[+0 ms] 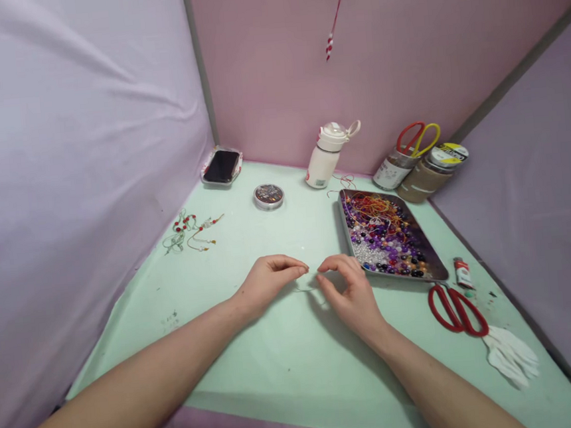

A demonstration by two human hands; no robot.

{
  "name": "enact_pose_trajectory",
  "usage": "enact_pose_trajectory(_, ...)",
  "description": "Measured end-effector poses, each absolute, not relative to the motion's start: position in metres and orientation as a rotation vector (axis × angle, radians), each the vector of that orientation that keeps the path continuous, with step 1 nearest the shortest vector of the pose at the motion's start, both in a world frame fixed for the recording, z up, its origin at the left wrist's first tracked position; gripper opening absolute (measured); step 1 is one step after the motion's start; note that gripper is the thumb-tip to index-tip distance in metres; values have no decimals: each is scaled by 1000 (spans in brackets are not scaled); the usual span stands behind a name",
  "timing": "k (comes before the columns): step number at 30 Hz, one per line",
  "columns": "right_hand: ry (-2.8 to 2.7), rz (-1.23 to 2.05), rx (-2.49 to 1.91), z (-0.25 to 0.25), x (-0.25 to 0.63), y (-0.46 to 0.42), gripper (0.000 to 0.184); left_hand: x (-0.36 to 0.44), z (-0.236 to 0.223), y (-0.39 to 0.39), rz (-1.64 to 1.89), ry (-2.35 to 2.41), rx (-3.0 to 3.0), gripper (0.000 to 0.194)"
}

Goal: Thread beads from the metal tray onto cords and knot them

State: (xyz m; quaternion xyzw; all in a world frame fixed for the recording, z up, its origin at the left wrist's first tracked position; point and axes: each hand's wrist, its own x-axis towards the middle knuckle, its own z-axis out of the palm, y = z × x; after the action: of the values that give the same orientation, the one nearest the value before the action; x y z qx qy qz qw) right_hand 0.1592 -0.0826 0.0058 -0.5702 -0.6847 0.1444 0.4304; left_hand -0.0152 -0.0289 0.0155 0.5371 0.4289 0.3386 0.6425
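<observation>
Over the middle of the table, my left hand (271,278) has its thumb and index finger pinched together at the tips. My right hand (349,291) faces it, also in a pinch, and a small gap separates the two sets of fingertips. A faint, pale thin thread (306,289) shows just below the fingers and seems to run between both pinches; its ends are hard to see. Right beside my right hand lies a metal tray (432,254) of purple, black, clear and amber beads (385,242), with a tangle of orange and red cords (375,209) on top.
Red-handled scissors (458,311), a small bottle (463,273) and a white glove (512,354) lie at right. Behind stand two jars (425,175), one holding scissors, a white bottle (325,160), a round container (269,197) and a phone (222,166). Beaded cords (191,229) lie left.
</observation>
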Motion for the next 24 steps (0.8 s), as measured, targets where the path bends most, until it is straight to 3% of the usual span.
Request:
enact_pose_trajectory(5, -1809, 116, -1375, 7, 156, -86, 5, -12, 19, -34, 787, 986, 1460, 11)
enact_pose_trajectory(10, -1878, 73, -1368, 7, 155, -86, 3, -10, 14, -36, 805, 958, 1546, 11)
enact_pose_trajectory(24, -1790, 375, -1409, 5, 153, -85, 6, -12, 17, -33, 761, 976, 1358, 11)
